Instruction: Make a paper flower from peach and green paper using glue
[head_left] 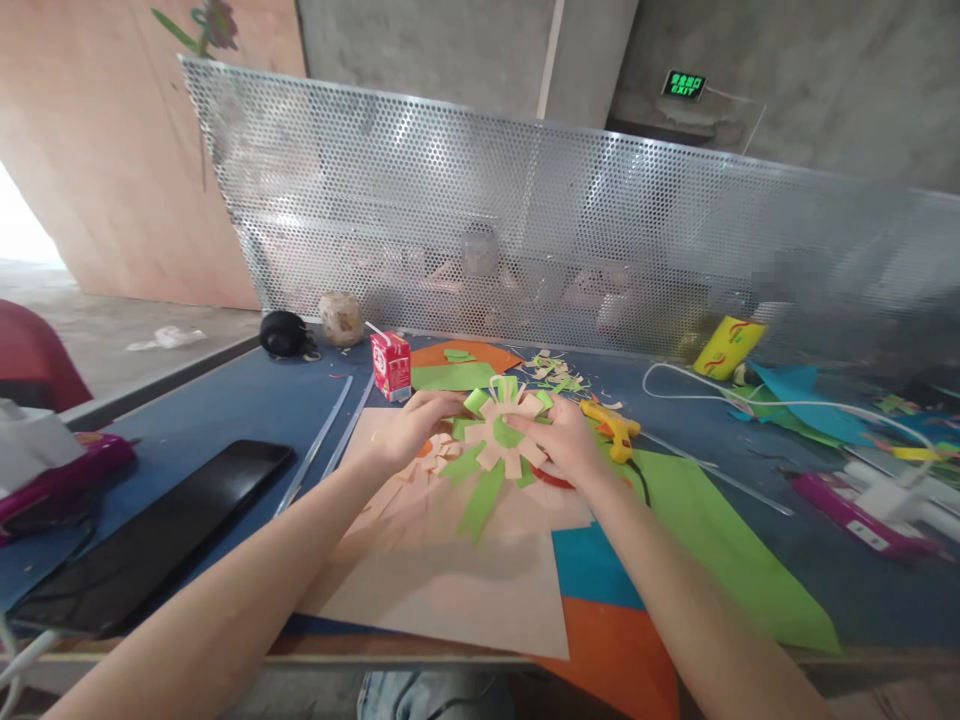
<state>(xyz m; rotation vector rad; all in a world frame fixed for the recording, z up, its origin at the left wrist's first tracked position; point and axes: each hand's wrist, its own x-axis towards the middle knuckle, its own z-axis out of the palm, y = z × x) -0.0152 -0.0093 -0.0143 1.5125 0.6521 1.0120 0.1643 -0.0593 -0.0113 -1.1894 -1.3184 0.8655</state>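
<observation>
Between my two hands is a paper flower (491,450) with pale peach petals, a green centre and green strips around and below it. My right hand (566,435) grips its right side, with a finger over the green centre. At the upper left of the flower is my left hand (424,425), its fingers closed at the edge; their tips are partly hidden. Beneath lies a sheet of peach paper (450,590), with a smaller peach paper flower (435,455) near my left hand. A yellow glue gun (615,428) rests just right of my right hand.
A red drink carton (391,367) with a straw stands behind my left hand. A black phone (165,530) and clear glue sticks (319,440) lie left. Green paper (720,540), a purple power strip (862,515) and a white cable are right. A perforated metal screen (450,200) closes off the back.
</observation>
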